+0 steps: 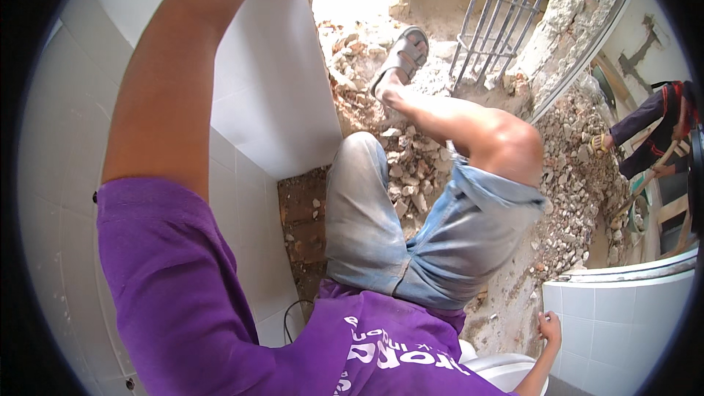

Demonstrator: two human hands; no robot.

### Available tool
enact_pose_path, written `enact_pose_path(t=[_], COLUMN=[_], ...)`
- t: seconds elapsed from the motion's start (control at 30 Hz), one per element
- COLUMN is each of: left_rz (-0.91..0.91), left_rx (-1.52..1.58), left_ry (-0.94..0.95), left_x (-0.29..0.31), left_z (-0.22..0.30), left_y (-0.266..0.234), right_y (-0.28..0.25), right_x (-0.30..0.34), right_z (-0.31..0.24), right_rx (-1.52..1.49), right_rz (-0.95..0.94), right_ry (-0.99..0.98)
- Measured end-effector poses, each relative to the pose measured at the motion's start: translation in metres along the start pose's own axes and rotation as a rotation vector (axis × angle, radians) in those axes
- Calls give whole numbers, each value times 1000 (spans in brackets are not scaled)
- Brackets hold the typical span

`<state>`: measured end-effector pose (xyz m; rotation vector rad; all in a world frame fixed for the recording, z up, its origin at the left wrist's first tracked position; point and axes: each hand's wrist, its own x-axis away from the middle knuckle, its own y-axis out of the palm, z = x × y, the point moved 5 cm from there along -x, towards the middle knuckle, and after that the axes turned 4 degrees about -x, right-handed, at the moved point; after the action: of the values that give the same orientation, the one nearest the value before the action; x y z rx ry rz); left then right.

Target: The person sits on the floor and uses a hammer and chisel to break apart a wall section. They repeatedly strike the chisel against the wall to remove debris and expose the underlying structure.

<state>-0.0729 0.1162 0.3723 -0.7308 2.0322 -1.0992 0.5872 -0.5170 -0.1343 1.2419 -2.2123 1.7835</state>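
Note:
My left arm [165,95], in a purple sleeve, reaches up along the white tiled wall [257,66]. Its hand lies beyond the top edge of the picture. At the lower right my right hand [548,327] hangs next to a low, white-tiled wall [598,323]. Its fingers are curled in, and nothing shows between them. Under that forearm is a white, rounded thing [502,368], mostly hidden by my shirt and arm. My legs in faded jeans [363,198] are bent, and one sandalled foot [407,55] rests on the rubble.
Broken masonry rubble [568,183] covers the ground ahead and to the right. A metal bar grate [499,22] leans by a rough, broken column [576,15]. At the far right another person's leg [638,117] shows beside the debris. A thin black cable [287,319] curves near my left side.

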Motion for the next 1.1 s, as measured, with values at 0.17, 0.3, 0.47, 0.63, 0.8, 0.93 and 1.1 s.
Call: enact_pose_path(t=[0.17, 0.3, 0.47, 0.63, 0.8, 0.93, 1.1], left_rz=[13, 34, 33, 28, 42, 35, 32], left_rx=[-2, 10, 11, 13, 35, 49, 46], left_ry=[-1, 4, 10, 16, 3, -6, -21], left_x=[0, -1, 1, 1, 6, 8, 22], left_z=[5, 6, 5, 7, -4, -1, -7], left_y=[0, 5, 7, 1, 4, 1, 4], right_y=[-3, -8, -2, -2, -8, -15, -15], right_x=[29, 1, 2, 39, 33, 15, 6], right_z=[-41, -23, -9, -27, -10, -23, -40], right_rx=[-1, 38, 64, -39, -22, -89, -50], right_rz=[-28, 73, 75, -10, -43, 9, 41], right_ry=[47, -82, -81, 23, 141, 69, -53])
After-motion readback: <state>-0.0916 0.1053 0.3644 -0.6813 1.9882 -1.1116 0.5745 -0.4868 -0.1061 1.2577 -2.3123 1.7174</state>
